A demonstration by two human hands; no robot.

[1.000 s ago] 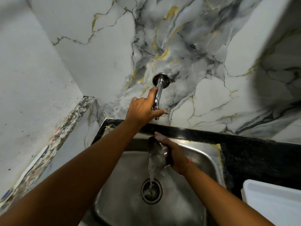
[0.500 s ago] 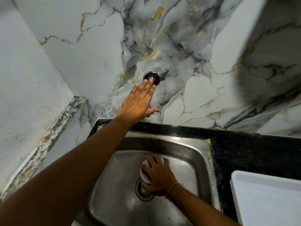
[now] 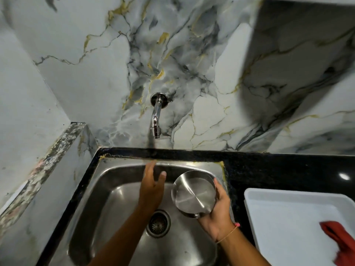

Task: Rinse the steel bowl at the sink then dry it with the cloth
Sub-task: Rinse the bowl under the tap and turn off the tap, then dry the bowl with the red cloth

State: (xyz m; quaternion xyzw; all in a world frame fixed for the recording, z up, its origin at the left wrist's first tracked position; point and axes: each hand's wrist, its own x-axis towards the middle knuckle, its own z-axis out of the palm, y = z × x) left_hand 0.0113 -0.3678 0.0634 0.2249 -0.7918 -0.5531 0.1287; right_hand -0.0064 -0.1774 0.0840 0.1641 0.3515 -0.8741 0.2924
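The steel bowl (image 3: 193, 193) is tipped on its side over the right part of the steel sink (image 3: 107, 189), its hollow facing left. My right hand (image 3: 218, 215) grips it from below and behind. My left hand (image 3: 152, 186) hovers over the sink just left of the bowl, fingers spread, holding nothing. The chrome tap (image 3: 156, 117) sticks out of the marble wall above the sink, and no water runs from it. A red cloth (image 3: 341, 243) lies in the white tray (image 3: 288, 214) at the far right.
Black counter (image 3: 278, 169) surrounds the sink. The drain (image 3: 158, 223) sits in the sink's middle, under my left forearm. A marble ledge (image 3: 48, 164) runs along the left wall. A wall block juts out at the upper right.
My left hand has come down from the tap to the sink. The water has stopped. My right hand has lifted the bowl from near the drain up to the sink's right side.
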